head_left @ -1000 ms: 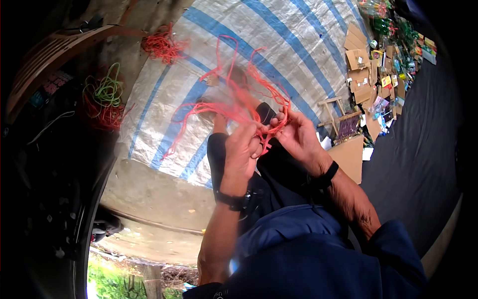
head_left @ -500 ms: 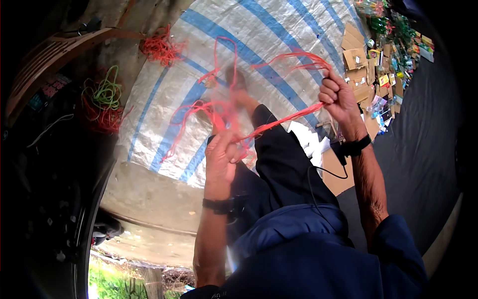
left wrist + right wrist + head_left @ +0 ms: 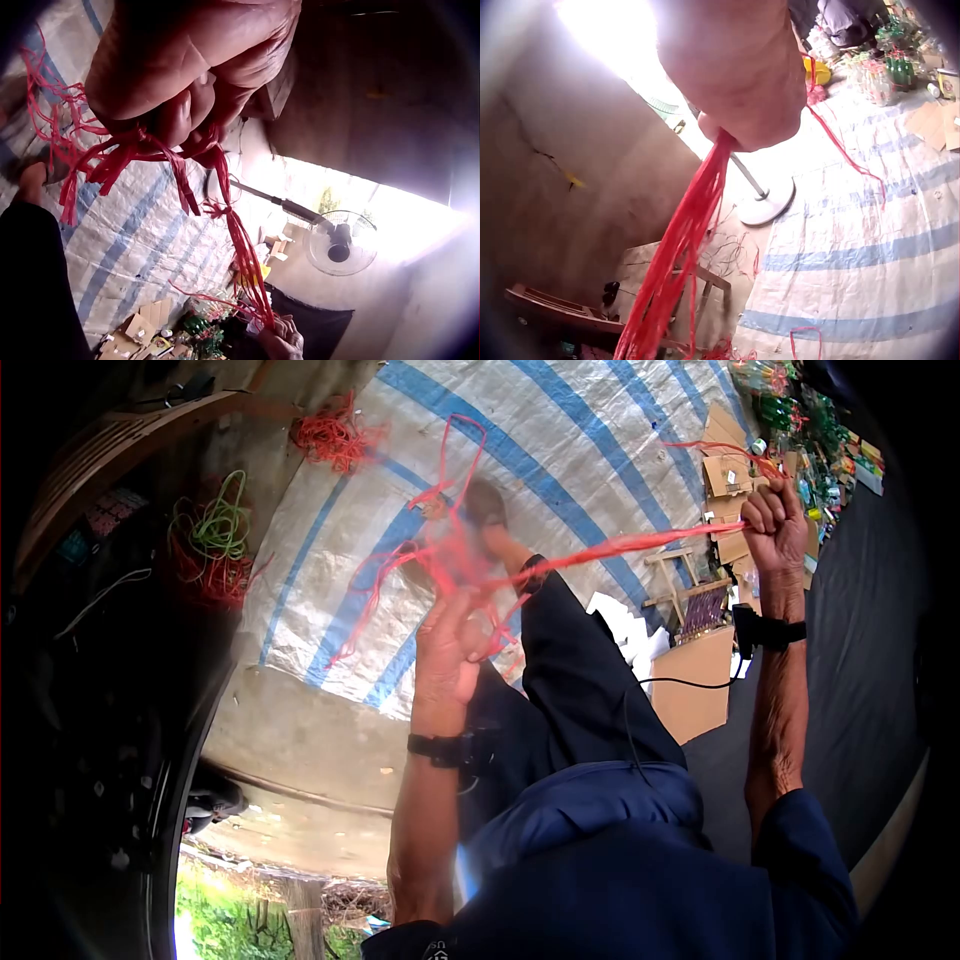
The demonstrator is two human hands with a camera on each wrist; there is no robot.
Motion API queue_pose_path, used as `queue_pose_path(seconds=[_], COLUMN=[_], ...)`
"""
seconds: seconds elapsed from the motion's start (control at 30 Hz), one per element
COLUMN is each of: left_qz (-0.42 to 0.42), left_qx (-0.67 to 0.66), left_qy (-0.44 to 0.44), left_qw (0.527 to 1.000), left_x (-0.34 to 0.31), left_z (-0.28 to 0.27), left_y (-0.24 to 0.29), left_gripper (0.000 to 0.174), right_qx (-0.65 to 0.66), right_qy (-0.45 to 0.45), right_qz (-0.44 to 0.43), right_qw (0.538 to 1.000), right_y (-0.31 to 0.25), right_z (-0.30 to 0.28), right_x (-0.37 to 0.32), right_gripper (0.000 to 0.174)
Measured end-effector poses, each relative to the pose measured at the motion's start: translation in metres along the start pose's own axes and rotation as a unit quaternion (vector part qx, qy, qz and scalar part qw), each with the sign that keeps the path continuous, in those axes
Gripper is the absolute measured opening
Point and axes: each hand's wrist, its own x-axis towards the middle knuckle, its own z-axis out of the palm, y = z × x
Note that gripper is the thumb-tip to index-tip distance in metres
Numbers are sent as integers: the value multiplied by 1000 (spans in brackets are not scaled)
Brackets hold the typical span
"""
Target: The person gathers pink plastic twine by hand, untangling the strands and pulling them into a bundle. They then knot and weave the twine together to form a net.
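Note:
A bundle of red plastic strands (image 3: 640, 543) stretches taut between both hands in the head view. The left hand (image 3: 447, 650) grips one end above the lap, with knotted, loose tails hanging about it; in the left wrist view its curled fingers pinch the knotted strands (image 3: 241, 244). Out to the right, the right hand (image 3: 776, 535) is closed round the other end, and a free tail (image 3: 725, 448) trails from it. The right wrist view shows the strands (image 3: 681, 240) running down from the fist (image 3: 739, 75). More red strands (image 3: 375, 585) lie over the sheet near the feet.
A blue-striped sheet (image 3: 560, 470) covers the ground. Red strands (image 3: 335, 440) and a green coil (image 3: 222, 525) lie at the left beside a wooden bench (image 3: 90, 470). Cardboard (image 3: 695, 685), bottles and a small wooden frame (image 3: 683, 592) are at the right. A fan (image 3: 341, 244) stands farther off.
The right hand has moved away from the left hand, out to the right and up, drawing the red strands into a long, taut line. The left hand has shifted slightly left and still grips them.

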Motion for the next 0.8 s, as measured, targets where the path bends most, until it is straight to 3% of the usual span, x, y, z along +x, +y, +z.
queue_pose_path(seconds=[0.23,0.33,0.43,0.5,0.63,0.7,0.77,0.8], left_qz=[-4,-5,4,-10,-13,-8,-11,-16], left_qx=[-19,-52,-77,-105,-111,-89,-88,-87], left_qy=[-12,-19,-55,-25,-32,-58,-54,-53], left_qw=[1000,998,996,994,993,994,995,995], left_x=[-2,-3,-6,-9,-13,-13,-14,-14], left_z=[-11,-13,-9,-6,-4,-2,-1,-2], left_y=[2,0,-1,-3,-7,-11,-14,-15], left_gripper=[16,20,22,22,15,16,17,18], right_qx=[-49,-262,-475,-467,-316,-253,-96,-65], right_qy=[-12,10,69,64,17,38,123,103], right_qz=[-65,15,68,193,325,376,463,462], right_qw=[997,965,874,860,891,890,872,879], right_y=[7,57,136,179,257,276,282,283], right_z=[33,48,52,65,30,29,48,51], right_x=[5,-3,-16,-29,-39,-35,-33,-35], right_gripper=[31,30,34,35,36,36,35,34])
